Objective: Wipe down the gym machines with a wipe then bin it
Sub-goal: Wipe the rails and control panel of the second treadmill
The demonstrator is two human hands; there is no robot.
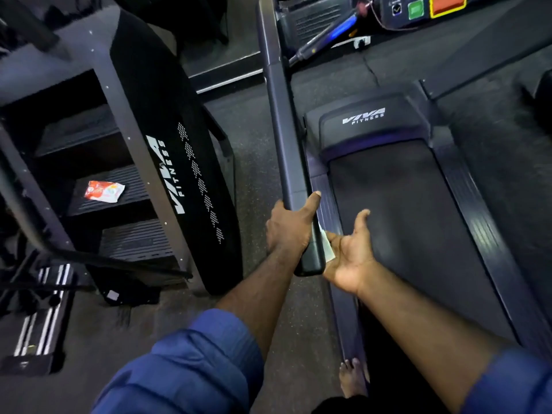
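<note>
A dark treadmill handrail (283,130) runs down the middle of the view to its rounded end. My left hand (288,227) grips the rail near that end, thumb over the top. My right hand (349,252) is palm up just right of the rail's end, with its fingers reaching under the rail, and it presses a white wipe (326,246) against the rail's underside; only a small edge of the wipe shows. The treadmill belt (403,219) lies to the right below the hands.
A stair-climber machine (167,162) stands at left, with a red and white wipe packet (104,191) lying on one step. The treadmill console (430,8) with green and orange buttons sits at top right. My bare foot (354,379) is on the rubber floor.
</note>
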